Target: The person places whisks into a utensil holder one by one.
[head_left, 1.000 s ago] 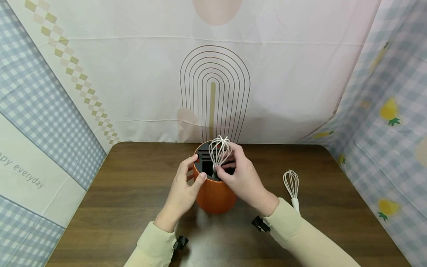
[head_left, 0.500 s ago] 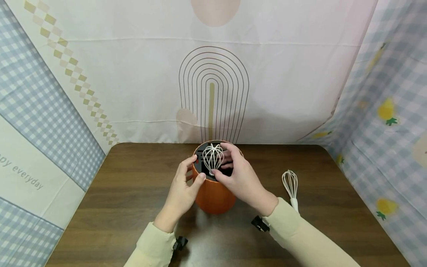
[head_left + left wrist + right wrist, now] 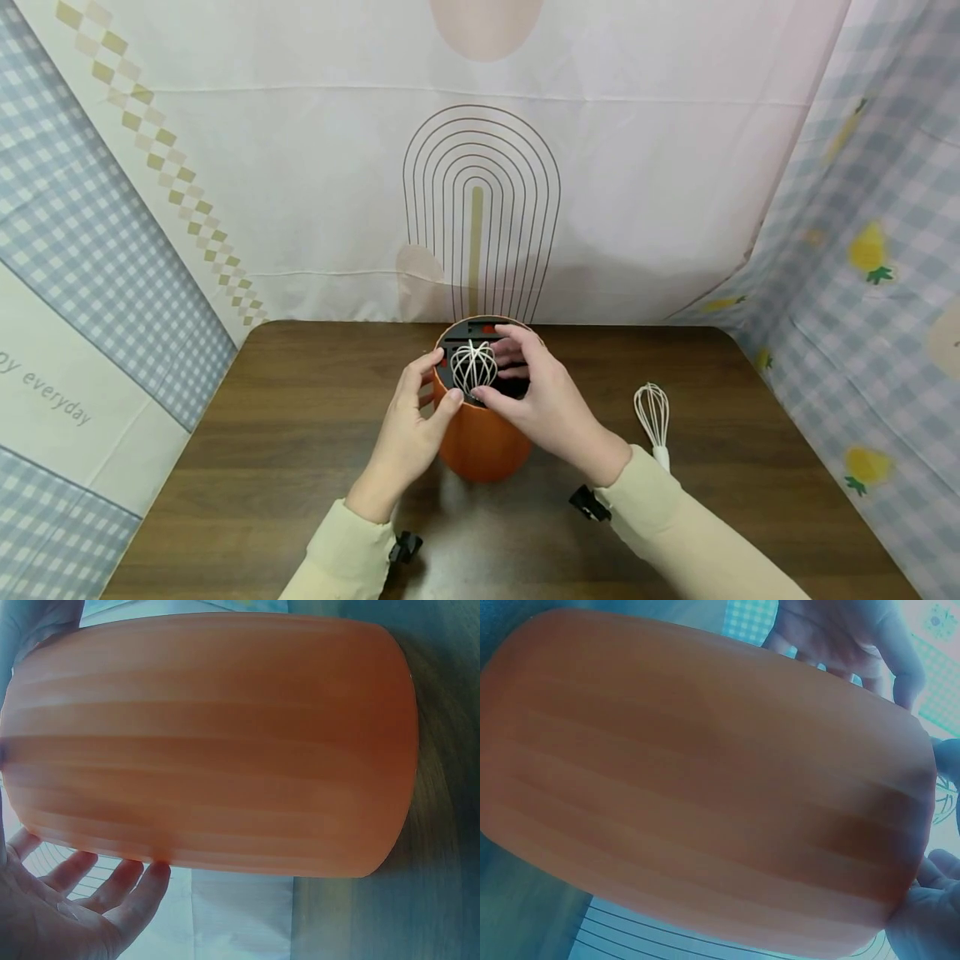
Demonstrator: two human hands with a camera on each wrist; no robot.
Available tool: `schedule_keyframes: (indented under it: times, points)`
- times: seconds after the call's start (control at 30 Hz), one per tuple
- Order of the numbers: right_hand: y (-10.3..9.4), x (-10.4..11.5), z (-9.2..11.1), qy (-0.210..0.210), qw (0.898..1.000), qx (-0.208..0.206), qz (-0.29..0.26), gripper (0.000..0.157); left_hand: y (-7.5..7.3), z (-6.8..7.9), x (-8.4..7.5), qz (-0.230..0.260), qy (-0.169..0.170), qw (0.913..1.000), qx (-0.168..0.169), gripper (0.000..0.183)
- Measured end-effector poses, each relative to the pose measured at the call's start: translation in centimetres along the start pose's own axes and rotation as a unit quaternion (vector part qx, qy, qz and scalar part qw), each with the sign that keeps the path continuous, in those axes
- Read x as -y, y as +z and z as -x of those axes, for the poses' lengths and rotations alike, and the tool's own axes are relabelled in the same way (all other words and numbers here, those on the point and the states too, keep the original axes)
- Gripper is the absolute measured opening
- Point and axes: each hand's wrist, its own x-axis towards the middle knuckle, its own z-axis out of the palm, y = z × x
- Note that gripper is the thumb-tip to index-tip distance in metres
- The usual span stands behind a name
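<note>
An orange round utensil holder (image 3: 483,446) with a black slotted insert stands on the table. My left hand (image 3: 408,425) grips its left side, thumb at the near rim and fingertips against the wall. A white wire whisk (image 3: 474,365) sits head-up in the insert, its handle hidden inside the opening. Over the holder's right side, my right hand (image 3: 551,404) has its thumb at the base of the wires, with the other fingers spread apart above the opening. The holder's orange wall (image 3: 217,750) fills most of the left wrist view and likewise the right.
A second white whisk (image 3: 654,421) lies on the brown wooden table (image 3: 300,467), right of the holder and partly behind the right sleeve. A printed cloth (image 3: 337,183) hangs behind the table, with checked cloths at both sides.
The whisk has sunk lower into the holder and shifted slightly left. My right thumb and fingers have gone from pinching it to a looser spread. The left hand keeps its place.
</note>
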Motion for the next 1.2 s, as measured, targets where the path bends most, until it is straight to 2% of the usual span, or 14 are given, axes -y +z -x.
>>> schedule_keyframes:
  times: [0.2,0.37,0.47,0.63,0.7,0.77,0.87,0.97,1.1,1.2]
  points:
    - [-0.5,0.1,0.2,-0.022,0.999,-0.014,-0.034,0.069,0.0,0.0,0.1,0.003,-0.006,1.0,0.001,0.056]
    - [-2.2,1.9,0.2,-0.037,0.998,-0.048,-0.022,0.06,0.0,-0.1,0.1,0.009,-0.012,0.9999,0.002,0.058]
    - [-3.4,2.8,0.3,-0.026,0.997,-0.068,-0.003,0.055,-0.2,-0.1,-1.1,0.013,-0.018,0.9997,0.003,0.058]
    - [-5.1,2.0,1.0,0.014,0.996,-0.091,0.001,0.052,-0.9,0.2,-4.1,0.017,-0.022,0.9996,0.01,0.055]
    - [-5.7,1.3,1.4,0.029,0.995,-0.097,0.005,0.051,-1.0,0.2,-4.5,0.017,-0.023,0.9996,0.01,0.055]
    - [-6.2,0.5,2.0,0.04,0.994,-0.1,0.014,0.05,-0.9,0.2,-4.0,0.017,-0.02,0.9996,0.008,0.055]
    - [-7.0,-1.2,3.1,0.064,0.993,-0.099,0.029,0.049,-0.4,0.1,-2.3,0.019,-0.018,0.9996,0.005,0.057]
    - [-7.8,-3.8,4.6,0.095,0.99,-0.095,0.045,0.049,0.0,0.0,-0.5,0.017,-0.012,0.9998,0.001,0.059]
    - [-8.8,-7.0,7.0,0.143,0.983,-0.096,0.067,0.049,0.0,0.0,0.2,0.008,-0.008,0.9999,0.003,0.059]
    - [-9.6,-8.2,8.6,0.186,0.975,-0.089,0.085,0.05,-0.1,0.0,0.3,0.003,-0.005,1.0,0.004,0.058]
